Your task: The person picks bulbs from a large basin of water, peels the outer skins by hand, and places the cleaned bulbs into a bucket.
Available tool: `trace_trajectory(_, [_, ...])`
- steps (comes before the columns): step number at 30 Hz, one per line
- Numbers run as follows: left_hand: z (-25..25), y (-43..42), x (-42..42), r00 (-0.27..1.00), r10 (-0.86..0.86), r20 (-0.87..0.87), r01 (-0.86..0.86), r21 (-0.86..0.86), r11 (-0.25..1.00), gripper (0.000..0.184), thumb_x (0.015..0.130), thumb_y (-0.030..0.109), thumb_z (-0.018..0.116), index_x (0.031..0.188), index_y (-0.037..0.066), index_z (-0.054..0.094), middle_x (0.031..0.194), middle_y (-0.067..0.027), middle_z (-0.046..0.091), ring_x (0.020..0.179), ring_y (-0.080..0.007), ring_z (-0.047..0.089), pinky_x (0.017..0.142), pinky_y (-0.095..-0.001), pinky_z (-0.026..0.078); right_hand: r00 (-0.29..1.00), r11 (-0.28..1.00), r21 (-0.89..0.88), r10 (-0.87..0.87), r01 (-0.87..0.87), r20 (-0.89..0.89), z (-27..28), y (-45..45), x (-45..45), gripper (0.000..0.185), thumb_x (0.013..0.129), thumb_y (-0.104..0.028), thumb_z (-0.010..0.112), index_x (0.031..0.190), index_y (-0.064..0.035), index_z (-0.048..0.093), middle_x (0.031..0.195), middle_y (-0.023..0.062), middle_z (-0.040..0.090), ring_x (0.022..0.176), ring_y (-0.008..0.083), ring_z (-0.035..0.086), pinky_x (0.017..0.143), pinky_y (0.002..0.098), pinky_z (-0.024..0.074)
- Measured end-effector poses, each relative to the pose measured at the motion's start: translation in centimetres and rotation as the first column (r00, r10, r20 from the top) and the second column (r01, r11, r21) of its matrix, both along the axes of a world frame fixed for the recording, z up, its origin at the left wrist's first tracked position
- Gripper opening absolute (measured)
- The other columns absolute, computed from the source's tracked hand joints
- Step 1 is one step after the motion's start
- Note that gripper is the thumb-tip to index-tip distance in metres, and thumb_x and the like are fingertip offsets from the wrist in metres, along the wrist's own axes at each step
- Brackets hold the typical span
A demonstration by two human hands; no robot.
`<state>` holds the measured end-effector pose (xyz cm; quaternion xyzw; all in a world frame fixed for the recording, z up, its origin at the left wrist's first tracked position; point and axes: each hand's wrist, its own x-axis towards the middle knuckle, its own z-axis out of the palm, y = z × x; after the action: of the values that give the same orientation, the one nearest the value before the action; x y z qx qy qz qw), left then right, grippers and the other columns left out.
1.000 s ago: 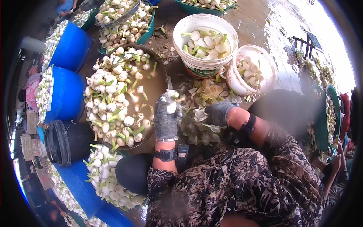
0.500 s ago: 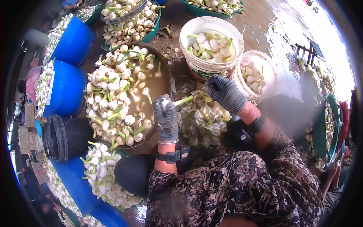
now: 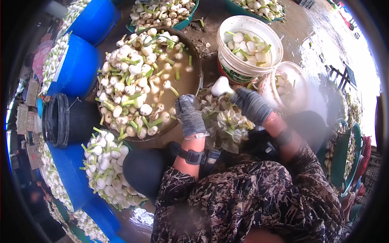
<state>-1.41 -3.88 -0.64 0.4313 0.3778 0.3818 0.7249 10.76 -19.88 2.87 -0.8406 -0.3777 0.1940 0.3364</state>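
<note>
A peeled white garlic bulb (image 3: pixel 221 86) is at the fingertips of my right hand (image 3: pixel 254 107), its neck running into the curled, slightly blurred fingers. Nearer the basin, my left hand (image 3: pixel 190 115) is closed; whether anything is inside cannot be seen. Both hands wear grey knitted gloves. Below and between them lies a heap of pale garlic peelings (image 3: pixel 229 123). Left of my left hand is a wide round basin (image 3: pixel 199 77) of murky water, piled with garlic bulbs (image 3: pixel 129 85). Beyond my right hand a white bucket (image 3: pixel 229 30) holds peeled bulbs in water.
A second white bucket (image 3: pixel 298 87) with bulbs stands to the right. At left are blue tubs (image 3: pixel 79 67) heaped with garlic and a black bucket (image 3: pixel 81 119). Peeled garlic (image 3: pixel 105 166) is piled by my left knee. Green basins (image 3: pixel 188 20) stand at the back.
The garlic bulb has passed from my left hand to my right, which has lowered slightly. The view has shifted, so the basin and buckets appear higher and farther right.
</note>
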Motion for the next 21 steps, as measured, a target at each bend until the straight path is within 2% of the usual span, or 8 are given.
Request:
trace_trajectory(3, [1.1, -1.2, -0.9, 0.991, -0.096, 0.098, 0.086, 0.106, 0.991, 0.025, 0.100, 0.020, 0.045, 0.078, 0.009, 0.050, 0.079, -0.0005, 0.053, 0.077, -0.0107, 0.050, 0.074, -0.0269, 0.043, 0.711, 0.799, 0.305, -0.205, 0.519, -0.673, 0.7, 0.6, 5.2, 0.038, 0.099, -0.041, 0.051, 0.101, -0.0046, 0.062, 0.064, -0.0003, 0.052, 0.050, 0.0096, 0.049, 0.050, 0.0272, 0.0504])
trace_trajectory(5, [0.9, -2.2, -1.6, 0.969, -0.200, 0.143, 0.184, 0.119, 0.976, 0.029, 0.102, 0.023, 0.044, 0.078, 0.008, 0.050, 0.084, -0.0046, 0.059, 0.081, -0.0141, 0.053, 0.082, -0.0305, 0.045, 0.552, 0.663, 0.234, -0.320, 0.711, -0.770, 1.9, 3.0, 7.6, 0.043, 0.097, -0.044, 0.052, 0.109, -0.0041, 0.060, 0.072, 0.0027, 0.060, 0.050, 0.0119, 0.052, 0.051, 0.0260, 0.0502])
trace_trajectory(9, [2.0, -1.9, -2.7, 0.964, -0.213, 0.161, 0.204, 0.068, 0.977, 0.029, 0.102, 0.024, 0.045, 0.081, 0.006, 0.053, 0.087, -0.0069, 0.061, 0.083, -0.0150, 0.055, 0.082, -0.0315, 0.046, 0.870, 0.956, 0.235, -0.037, 0.174, -0.491, -1.2, 10.1, 4.2, 0.034, 0.095, -0.033, 0.059, 0.113, -0.0046, 0.061, 0.089, 0.0087, 0.068, 0.066, 0.0163, 0.063, 0.059, 0.0285, 0.0502])
trace_trajectory(10, [2.2, -1.3, -2.8, 0.964, -0.184, 0.192, 0.175, 0.065, 0.982, 0.028, 0.102, 0.023, 0.045, 0.082, 0.005, 0.054, 0.087, -0.0068, 0.061, 0.082, -0.0151, 0.055, 0.082, -0.0315, 0.046, 0.983, 0.952, 0.245, 0.179, -0.183, 0.038, -4.1, 12.4, 3.0, 0.032, 0.093, -0.029, 0.060, 0.112, -0.0038, 0.062, 0.094, 0.0139, 0.069, 0.076, 0.0277, 0.067, 0.070, 0.0359, 0.0528])
trace_trajectory(12, [2.6, -0.5, -3.2, 0.960, -0.128, 0.248, 0.133, -0.004, 0.991, 0.027, 0.102, 0.022, 0.045, 0.084, 0.004, 0.055, 0.086, -0.0064, 0.061, 0.081, -0.0148, 0.055, 0.079, -0.0301, 0.046, 0.922, 0.924, -0.001, 0.380, -0.382, -0.076, -4.9, 17.0, -1.2, 0.031, 0.088, -0.025, 0.063, 0.112, -0.0052, 0.063, 0.101, 0.0176, 0.068, 0.095, 0.0356, 0.066, 0.082, 0.0413, 0.0517])
trace_trajectory(14, [2.5, 0.6, -3.8, 0.973, -0.115, 0.200, 0.100, 0.084, 0.991, 0.024, 0.102, 0.020, 0.044, 0.089, 0.003, 0.055, 0.087, -0.0045, 0.059, 0.081, -0.0132, 0.054, 0.081, -0.0287, 0.046, 0.810, 0.827, -0.015, 0.553, -0.562, 0.194, -9.8, 19.7, -3.9, 0.024, 0.087, -0.017, 0.062, 0.108, -0.0075, 0.065, 0.103, 0.0141, 0.069, 0.101, 0.0300, 0.065, 0.084, 0.0377, 0.0508])
trace_trajectory(19, [3.1, 1.8, -5.3, 0.993, -0.059, 0.100, 0.052, 0.065, 0.996, 0.021, 0.102, 0.018, 0.043, 0.101, 0.003, 0.056, 0.092, -0.0021, 0.054, 0.085, -0.0107, 0.051, 0.083, -0.0268, 0.044, 0.498, 0.552, 0.531, 0.828, -0.642, -0.259, -14.0, 20.8, -3.8, 0.020, 0.089, -0.017, 0.059, 0.102, -0.0053, 0.068, 0.102, 0.0144, 0.069, 0.091, 0.0327, 0.066, 0.080, 0.0378, 0.0509])
trace_trajectory(21, [3.1, 2.0, -5.3, 0.967, -0.059, 0.247, 0.075, -0.056, 0.996, 0.021, 0.101, 0.020, 0.044, 0.104, 0.002, 0.056, 0.095, -0.0018, 0.054, 0.089, -0.0112, 0.051, 0.086, -0.0281, 0.043, 0.760, 0.746, -0.232, 0.648, -0.625, 0.036, -11.6, 22.2, -4.5, 0.020, 0.088, -0.018, 0.059, 0.100, -0.0038, 0.067, 0.101, 0.0147, 0.069, 0.088, 0.0343, 0.065, 0.079, 0.0385, 0.0509])
